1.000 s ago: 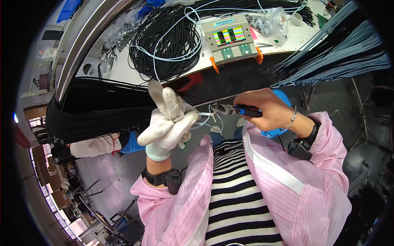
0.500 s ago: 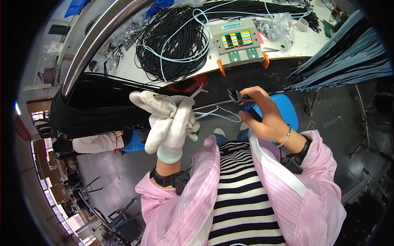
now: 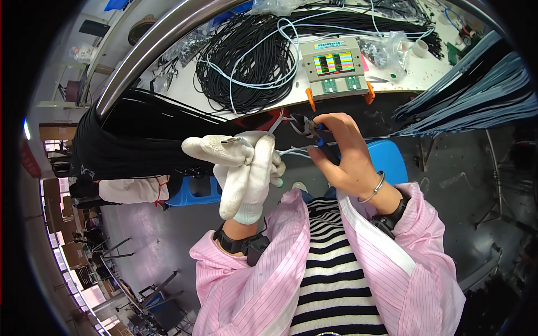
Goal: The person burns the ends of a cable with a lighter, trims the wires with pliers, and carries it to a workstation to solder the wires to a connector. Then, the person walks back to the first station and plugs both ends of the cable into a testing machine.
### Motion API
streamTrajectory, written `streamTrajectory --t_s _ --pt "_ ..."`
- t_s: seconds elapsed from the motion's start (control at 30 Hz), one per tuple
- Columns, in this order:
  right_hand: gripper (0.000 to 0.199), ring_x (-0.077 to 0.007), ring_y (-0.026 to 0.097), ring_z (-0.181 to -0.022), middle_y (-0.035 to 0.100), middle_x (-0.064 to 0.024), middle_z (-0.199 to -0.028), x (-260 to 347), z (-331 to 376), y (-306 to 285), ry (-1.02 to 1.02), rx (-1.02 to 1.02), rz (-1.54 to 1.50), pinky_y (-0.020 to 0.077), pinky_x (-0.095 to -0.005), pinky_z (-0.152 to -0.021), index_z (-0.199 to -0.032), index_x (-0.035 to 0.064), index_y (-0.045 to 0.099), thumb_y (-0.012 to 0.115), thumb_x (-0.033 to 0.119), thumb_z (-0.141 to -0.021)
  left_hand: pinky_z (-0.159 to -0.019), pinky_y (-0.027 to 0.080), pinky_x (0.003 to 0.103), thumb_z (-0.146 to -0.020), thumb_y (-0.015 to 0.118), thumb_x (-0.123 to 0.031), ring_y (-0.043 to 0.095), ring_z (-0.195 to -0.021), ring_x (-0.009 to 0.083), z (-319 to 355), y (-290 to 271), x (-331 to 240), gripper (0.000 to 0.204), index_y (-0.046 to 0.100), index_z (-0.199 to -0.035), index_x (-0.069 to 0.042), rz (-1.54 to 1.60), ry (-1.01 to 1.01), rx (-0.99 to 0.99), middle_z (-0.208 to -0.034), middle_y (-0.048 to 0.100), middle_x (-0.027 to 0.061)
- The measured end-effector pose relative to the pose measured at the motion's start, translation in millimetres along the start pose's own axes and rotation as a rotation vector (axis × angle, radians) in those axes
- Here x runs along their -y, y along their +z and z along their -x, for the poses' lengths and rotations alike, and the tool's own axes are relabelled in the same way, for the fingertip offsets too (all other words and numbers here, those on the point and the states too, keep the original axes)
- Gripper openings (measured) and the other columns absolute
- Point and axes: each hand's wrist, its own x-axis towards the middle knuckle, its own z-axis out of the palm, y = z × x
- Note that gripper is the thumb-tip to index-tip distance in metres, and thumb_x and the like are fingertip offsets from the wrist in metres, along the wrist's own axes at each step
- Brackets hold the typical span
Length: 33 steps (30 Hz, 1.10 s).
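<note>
My left hand (image 3: 242, 168), in a white knit glove, is closed around a light grey-blue cable. The cable's end (image 3: 276, 123) sticks up past the fingers, with short splayed wires at its tip. My bare right hand (image 3: 354, 159) grips cutting pliers (image 3: 302, 125) with dark jaws and blue-and-black handles. Those jaws are beside the splayed wires; whether they touch cannot be made out. Another stretch of light blue cable (image 3: 292, 151) runs between my hands, below the pliers. A small metallic piece (image 3: 230, 140) shows at the glove's fingers, too small to name.
Ahead, a white table (image 3: 179, 92) carries a coil of black cables (image 3: 241, 67), a tester box (image 3: 335, 64) with a lit screen, and plastic bags (image 3: 392, 49). A curved metal rail (image 3: 134, 53) and hanging black cables (image 3: 129, 137) stand left. Blue-grey cables (image 3: 471, 92) hang right, above a blue stool (image 3: 388, 162).
My right hand has moved left with the pliers, bringing the jaws beside the cable tip. My left hand has shifted slightly right and down, still holding the cable. The whole view has shifted slightly.
</note>
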Motion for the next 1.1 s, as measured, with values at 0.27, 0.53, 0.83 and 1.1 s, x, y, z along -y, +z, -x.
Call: streamTrajectory --t_s 0.27,0.53,0.83,1.1 --pt "0.036 -0.0188 0.054 -0.071 0.055 -0.0090 -0.085 7.0 -4.6 4.9 0.119 0.037 -0.135 0.0446 -0.0277 -0.066 -0.105 0.0000 0.052 0.067 0.009 -0.074 -0.037 0.042 0.022 -0.077 0.068 -0.006 0.055 -0.049 0.0179 3.4 -0.4 -3.0 0.017 0.057 -0.067 0.003 -0.001 -0.104 -0.050 -0.066 0.057 0.0099" --pt "0.031 -0.0128 0.055 -0.068 0.057 -0.0080 -0.080 7.1 -3.6 3.9 0.201 0.108 -0.248 0.0434 -0.0255 -0.062 -0.104 0.0009 0.053 0.065 0.012 -0.077 -0.040 0.041 0.022 -0.077 0.066 -0.005 0.048 -0.045 0.0157 1.7 -2.1 -1.2 0.013 0.057 -0.071 0.002 0.034 -0.107 -0.016 -0.067 0.054 0.0086" --pt "0.034 -0.0095 0.055 -0.075 0.059 -0.0042 -0.085 -0.4 -2.6 3.7 0.281 0.176 -0.424 0.0435 -0.0232 -0.067 -0.109 0.0028 0.050 0.064 0.011 -0.079 -0.038 0.039 0.023 -0.081 0.060 -0.009 0.047 -0.043 0.0126 -3.0 6.2 -0.7 0.015 0.056 -0.086 0.005 -0.161 -0.001 -0.026 -0.059 0.052 0.0068" --pt "0.035 -0.0112 0.056 -0.081 0.058 -0.0058 -0.091 -82.2 4.6 -5.8 0.635 -0.105 -0.739 0.0451 -0.0250 -0.069 -0.114 0.0031 0.047 0.058 0.014 -0.082 -0.038 0.043 0.022 -0.083 0.055 -0.012 0.052 -0.041 0.0146 -12.6 0.3 0.6 0.018 0.056 -0.087 0.006 -0.330 0.125 -0.006 -0.056 0.053 0.0079"
